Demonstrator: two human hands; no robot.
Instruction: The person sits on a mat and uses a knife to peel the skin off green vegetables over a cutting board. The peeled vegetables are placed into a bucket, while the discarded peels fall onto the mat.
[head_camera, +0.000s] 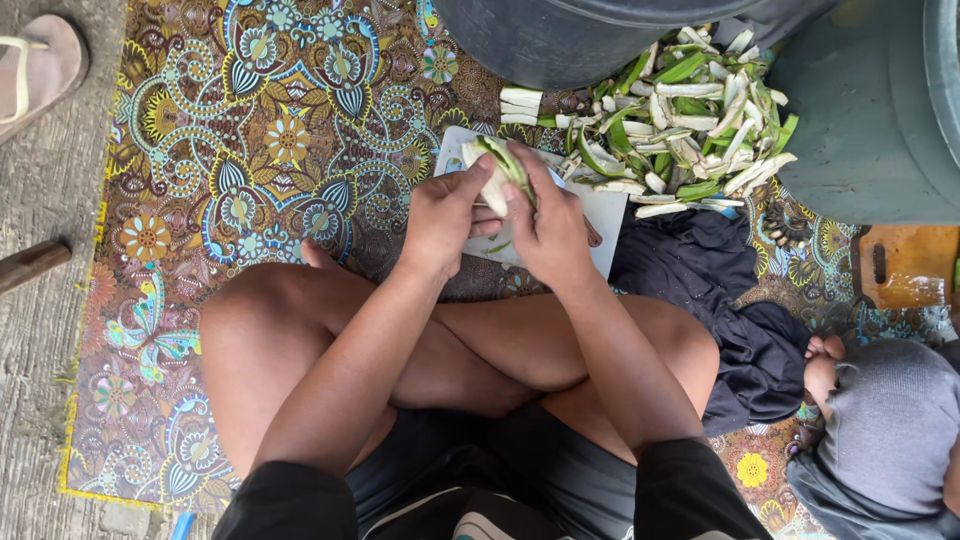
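I sit cross-legged on a patterned mat (260, 150). Both hands hold a pale green-and-white plant stalk (497, 165) above a white cutting board (605, 215). My left hand (440, 215) grips the stalk's lower part from the left. My right hand (550, 225) closes on it from the right, thumb pressing a green strip along its side. The stalk's lower end is hidden between the palms.
A pile of several green and white stalk strips (690, 110) lies beyond the board. A dark round tub (560, 40) and a green barrel (870, 120) stand at the far edge. Dark cloth (720, 290), a person's foot (822, 365) and a sandal (35, 65) are nearby.
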